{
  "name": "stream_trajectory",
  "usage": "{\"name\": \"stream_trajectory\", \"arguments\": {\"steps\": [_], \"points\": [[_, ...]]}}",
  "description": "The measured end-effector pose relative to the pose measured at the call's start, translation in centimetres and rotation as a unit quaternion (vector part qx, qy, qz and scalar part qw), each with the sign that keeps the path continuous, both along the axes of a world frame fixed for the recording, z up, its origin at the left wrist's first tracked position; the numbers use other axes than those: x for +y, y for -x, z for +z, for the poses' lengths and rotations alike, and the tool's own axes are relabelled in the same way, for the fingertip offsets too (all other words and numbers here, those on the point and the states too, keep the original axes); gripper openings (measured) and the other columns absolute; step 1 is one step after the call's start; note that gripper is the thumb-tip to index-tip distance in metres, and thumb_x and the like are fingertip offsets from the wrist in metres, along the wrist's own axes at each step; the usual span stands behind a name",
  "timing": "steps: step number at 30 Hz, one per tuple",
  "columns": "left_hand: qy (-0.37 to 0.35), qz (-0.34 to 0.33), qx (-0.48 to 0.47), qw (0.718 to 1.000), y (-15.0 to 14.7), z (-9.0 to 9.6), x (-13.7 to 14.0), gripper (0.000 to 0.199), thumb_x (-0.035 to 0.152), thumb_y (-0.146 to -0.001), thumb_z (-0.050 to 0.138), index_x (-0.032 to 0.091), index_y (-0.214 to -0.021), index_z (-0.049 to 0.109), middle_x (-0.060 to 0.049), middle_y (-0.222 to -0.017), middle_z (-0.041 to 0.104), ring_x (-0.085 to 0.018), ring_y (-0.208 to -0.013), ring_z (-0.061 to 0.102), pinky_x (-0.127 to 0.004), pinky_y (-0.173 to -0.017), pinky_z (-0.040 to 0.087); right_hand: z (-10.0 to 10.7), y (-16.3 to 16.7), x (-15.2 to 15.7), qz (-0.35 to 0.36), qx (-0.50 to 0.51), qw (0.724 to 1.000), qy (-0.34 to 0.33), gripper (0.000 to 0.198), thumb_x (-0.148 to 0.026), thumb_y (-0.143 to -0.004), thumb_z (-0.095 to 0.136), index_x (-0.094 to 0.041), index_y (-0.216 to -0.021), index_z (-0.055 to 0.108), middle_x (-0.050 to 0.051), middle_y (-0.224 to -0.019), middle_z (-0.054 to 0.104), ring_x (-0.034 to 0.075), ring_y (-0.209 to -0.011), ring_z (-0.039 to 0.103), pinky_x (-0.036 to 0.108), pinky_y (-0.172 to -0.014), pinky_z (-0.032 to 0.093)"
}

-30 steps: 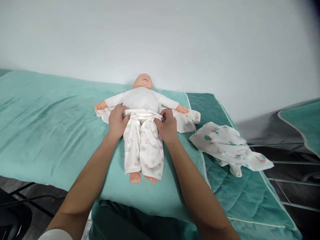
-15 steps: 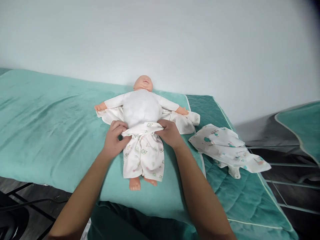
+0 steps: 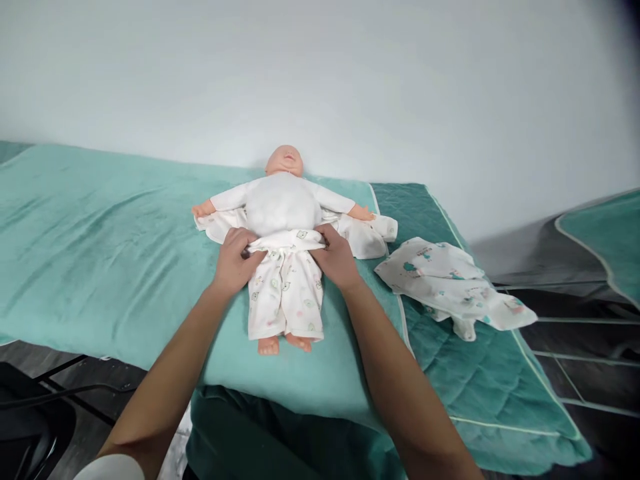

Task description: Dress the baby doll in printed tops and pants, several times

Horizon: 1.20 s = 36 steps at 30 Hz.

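A baby doll (image 3: 284, 200) with a white cloth body lies on its back, arms spread and head toward the wall. White printed pants (image 3: 286, 293) cover its legs, with the bare feet showing below the hems. My left hand (image 3: 236, 261) pinches the waistband at one side. At the other side, my right hand (image 3: 339, 257) grips the same waistband, thumb and fingers closed on the cloth. The band is folded over at the doll's belly. Beneath the doll's back and arms a white garment (image 3: 367, 239) is spread, mostly hidden by the body.
A teal blanket (image 3: 125, 267) covers the bed, with a darker quilted pad (image 3: 495, 387) at the right. On that pad lies a crumpled white printed garment (image 3: 445, 280). A pale wall (image 3: 320, 80) stands behind. A black chair (image 3: 30, 420) is at lower left.
Both hands have drawn the waistband slightly up toward the doll's belly, and the pants legs look straighter. The camera view has shifted a little.
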<state>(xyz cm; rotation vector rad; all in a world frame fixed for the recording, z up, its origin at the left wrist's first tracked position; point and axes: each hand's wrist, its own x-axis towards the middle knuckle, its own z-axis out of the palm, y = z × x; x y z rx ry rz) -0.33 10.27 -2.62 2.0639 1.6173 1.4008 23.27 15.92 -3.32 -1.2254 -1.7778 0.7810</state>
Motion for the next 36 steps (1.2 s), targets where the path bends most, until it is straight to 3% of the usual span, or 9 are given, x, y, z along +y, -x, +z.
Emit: {"name": "stream_trajectory", "arguments": {"steps": [3,6,9,15,18,24,29,32,36], "points": [[0.021,-0.026,-0.004,0.999,-0.2,-0.2,-3.5,0.020,0.029,-0.087,0.066,0.023,-0.074,0.052,0.001,-0.071,0.055,-0.019,-0.078,0.051,-0.034,-0.072,0.044,-0.1,-0.5,-0.9,0.031,-0.010,0.999,-0.003,0.012,-0.033,-0.081,0.058,-0.022,-0.087,0.060,-0.002,-0.078,0.060,0.018,-0.077,0.053,0.029,-0.072,0.040],[0.055,-0.042,-0.001,0.998,-0.2,-0.6,-5.9,0.018,0.037,-0.089,0.069,0.023,-0.085,0.058,-0.001,-0.083,0.061,-0.020,-0.085,0.054,-0.034,-0.077,0.046,-0.2,-0.5,-1.6,0.034,-0.017,0.999,-0.009,0.011,-0.031,-0.080,0.055,-0.021,-0.082,0.059,-0.001,-0.077,0.059,0.018,-0.077,0.053,0.029,-0.072,0.040],[0.063,-0.041,0.009,0.997,0.0,-1.1,-6.5,0.028,0.041,-0.085,0.075,0.023,-0.099,0.059,-0.005,-0.098,0.064,-0.022,-0.095,0.055,-0.038,-0.085,0.048,-0.3,-0.3,-2.9,0.033,-0.015,0.999,-0.022,0.012,-0.033,-0.080,0.054,-0.021,-0.077,0.056,-0.001,-0.074,0.058,0.018,-0.076,0.051,0.030,-0.071,0.038],[0.051,-0.016,0.009,0.999,0.1,-1.7,-5.8,0.023,0.039,-0.087,0.074,0.023,-0.094,0.059,-0.004,-0.093,0.064,-0.022,-0.092,0.055,-0.037,-0.083,0.046,-0.1,-0.9,-7.6,0.054,-0.041,0.997,0.030,0.025,-0.043,-0.080,0.059,-0.022,-0.071,0.048,-0.002,-0.067,0.052,0.017,-0.070,0.048,0.030,-0.065,0.036],[0.051,-0.007,0.006,0.999,0.0,-1.7,-5.8,0.023,0.039,-0.086,0.074,0.023,-0.091,0.058,-0.003,-0.090,0.064,-0.022,-0.090,0.055,-0.036,-0.081,0.045,0.9,-1.7,-9.8,0.100,-0.065,0.991,0.066,0.033,-0.053,-0.083,0.066,-0.022,-0.086,0.055,0.000,-0.082,0.061,0.020,-0.078,0.055,0.032,-0.069,0.043],[0.109,0.021,0.023,0.994,-0.8,-0.3,-6.9,0.026,0.035,-0.087,0.069,0.022,-0.106,0.058,-0.005,-0.104,0.067,-0.023,-0.100,0.058,-0.036,-0.088,0.045,3.0,-2.2,-12.8,0.174,-0.164,0.970,0.048,0.098,-0.061,-0.053,0.093,-0.018,-0.129,0.049,0.014,-0.130,0.058,0.036,-0.122,0.057,0.048,-0.100,0.051],[0.174,-0.041,0.103,0.979,-0.8,2.2,-8.8,0.023,0.043,-0.093,0.060,0.021,-0.097,0.063,-0.006,-0.095,0.067,-0.026,-0.097,0.059,-0.038,-0.089,0.046,3.1,-1.4,-13.1,0.116,-0.256,0.958,0.048,0.073,-0.053,-0.072,0.085,-0.017,-0.125,0.050,0.015,-0.122,0.063,0.037,-0.116,0.062,0.047,-0.098,0.051],[0.174,-0.115,0.166,0.964,-0.2,3.3,-10.4,0.037,0.054,-0.090,0.063,0.018,-0.098,0.063,-0.009,-0.103,0.065,-0.028,-0.105,0.057,-0.041,-0.096,0.046,3.1,-1.3,-12.8,0.106,-0.280,0.952,0.062,0.060,-0.054,-0.083,0.075,-0.018,-0.124,0.049,0.014,-0.119,0.066,0.035,-0.109,0.065,0.046,-0.093,0.053],[0.168,-0.170,0.225,0.945,0.0,3.5,-13.2,0.088,0.060,-0.068,0.084,0.015,-0.135,0.051,-0.018,-0.138,0.051,-0.035,-0.128,0.048,-0.046,-0.105,0.045,3.5,-1.4,-13.4,0.170,-0.292,0.941,0.036,0.088,-0.060,-0.069,0.084,-0.016,-0.135,0.045,0.019,-0.136,0.057,0.038,-0.125,0.059,0.048,-0.101,0.051]]}}
